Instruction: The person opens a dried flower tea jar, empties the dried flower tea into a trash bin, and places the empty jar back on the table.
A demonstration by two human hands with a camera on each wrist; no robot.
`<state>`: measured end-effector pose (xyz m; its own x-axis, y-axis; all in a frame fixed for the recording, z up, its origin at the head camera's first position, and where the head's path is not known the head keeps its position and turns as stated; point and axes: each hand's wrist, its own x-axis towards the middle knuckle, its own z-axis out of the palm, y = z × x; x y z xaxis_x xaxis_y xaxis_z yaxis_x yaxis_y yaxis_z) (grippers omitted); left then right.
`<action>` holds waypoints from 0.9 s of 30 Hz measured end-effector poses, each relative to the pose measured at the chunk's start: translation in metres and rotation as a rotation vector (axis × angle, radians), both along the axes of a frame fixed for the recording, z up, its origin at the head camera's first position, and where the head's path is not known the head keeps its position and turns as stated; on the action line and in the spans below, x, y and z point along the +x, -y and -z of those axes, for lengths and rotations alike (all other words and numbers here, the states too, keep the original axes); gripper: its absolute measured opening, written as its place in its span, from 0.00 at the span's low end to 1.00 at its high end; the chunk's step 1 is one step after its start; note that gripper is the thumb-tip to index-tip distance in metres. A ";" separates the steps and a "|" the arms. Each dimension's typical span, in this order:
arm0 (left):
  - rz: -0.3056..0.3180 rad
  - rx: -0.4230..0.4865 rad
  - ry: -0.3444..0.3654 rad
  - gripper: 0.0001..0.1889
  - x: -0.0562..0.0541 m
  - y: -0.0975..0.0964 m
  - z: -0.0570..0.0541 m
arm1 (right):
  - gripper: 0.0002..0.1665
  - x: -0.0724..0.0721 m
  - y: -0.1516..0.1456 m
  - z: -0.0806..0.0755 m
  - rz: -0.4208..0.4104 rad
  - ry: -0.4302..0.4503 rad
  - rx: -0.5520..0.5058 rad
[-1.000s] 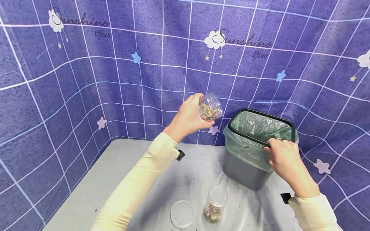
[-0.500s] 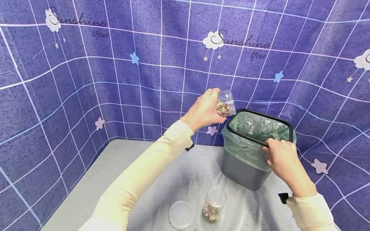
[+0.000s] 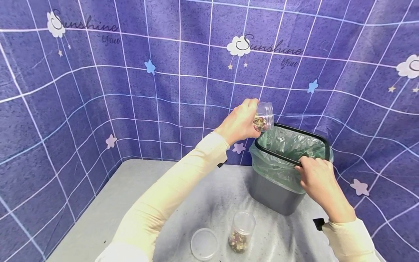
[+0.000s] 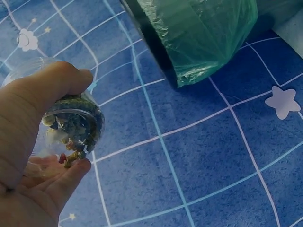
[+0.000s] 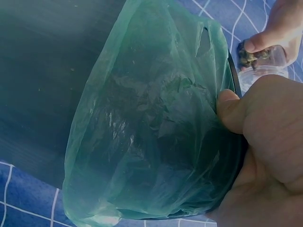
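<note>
Lid of clear plastic is left lying on the grey table, just beside an upright jar partly filled with dried flowers; neither has been shifted over the last second. Beyond them, the black rim of the grey bin is still gripped by the right hand, with thumb and fingers curled over it and the green liner. Past that, a tilted jar is clasped by the left hand, whose fingers are spread only as far as its width. It has been carried rightward to the bin's far left corner, mouth turned binward, though a gap is shown in the left wrist view. Pieces are seen inside; emptying is judged not yet under way. Purple fabric is hung behind.
</note>
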<state>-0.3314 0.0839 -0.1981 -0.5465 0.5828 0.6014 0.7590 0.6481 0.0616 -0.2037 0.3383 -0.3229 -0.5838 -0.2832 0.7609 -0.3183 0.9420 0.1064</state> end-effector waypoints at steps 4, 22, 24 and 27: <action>0.015 -0.032 -0.034 0.48 -0.006 -0.007 0.001 | 0.11 -0.001 -0.001 0.000 -0.001 -0.009 -0.001; 0.087 -0.299 -0.140 0.42 -0.020 -0.041 0.003 | 0.13 0.001 -0.001 0.001 0.026 0.016 -0.026; 0.079 -0.322 -0.153 0.41 -0.021 -0.043 0.003 | 0.12 0.000 -0.001 0.002 0.024 0.013 -0.024; 0.072 -0.359 -0.172 0.42 -0.022 -0.047 0.004 | 0.11 -0.001 -0.002 0.003 0.017 0.007 -0.020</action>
<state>-0.3538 0.1306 -0.2022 -0.4059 0.8056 0.4316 0.7828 0.5502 -0.2906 -0.2045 0.3401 -0.3256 -0.5934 -0.2580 0.7624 -0.3029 0.9492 0.0855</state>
